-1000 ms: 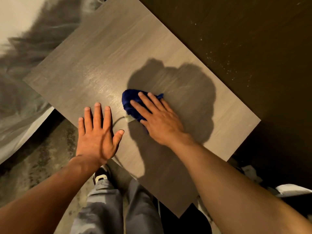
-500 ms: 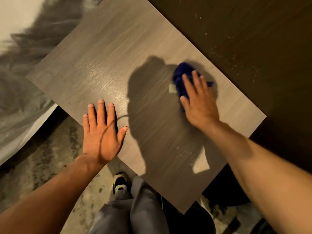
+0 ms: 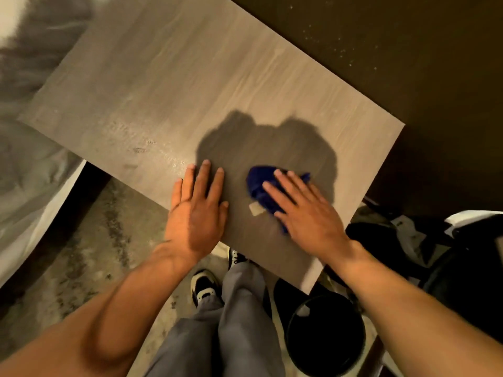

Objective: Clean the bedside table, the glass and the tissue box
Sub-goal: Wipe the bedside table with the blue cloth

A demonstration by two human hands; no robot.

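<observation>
The bedside table point(image 3: 190, 85) has a grey wood-grain top that fills most of the view. A dark blue cloth point(image 3: 260, 186) with a small white tag lies on its near part. My right hand point(image 3: 304, 210) presses flat on the cloth, fingers spread over it. My left hand point(image 3: 197, 208) lies flat and open on the table's near edge, just left of the cloth. A damp sheen shows on the surface left of my hands. No glass or tissue box is in view.
A bed with pale and grey bedding point(image 3: 30, 170) lies to the left. A dark wall point(image 3: 408, 63) stands behind the table. A black round bin point(image 3: 324, 336) sits on the floor at lower right, with dark and white items point(image 3: 424, 229) beside it. My legs and shoes stand below.
My right hand has slid the blue cloth from the far right part of the top back toward the near edge. The left hand has stayed flat on the table's near edge.
</observation>
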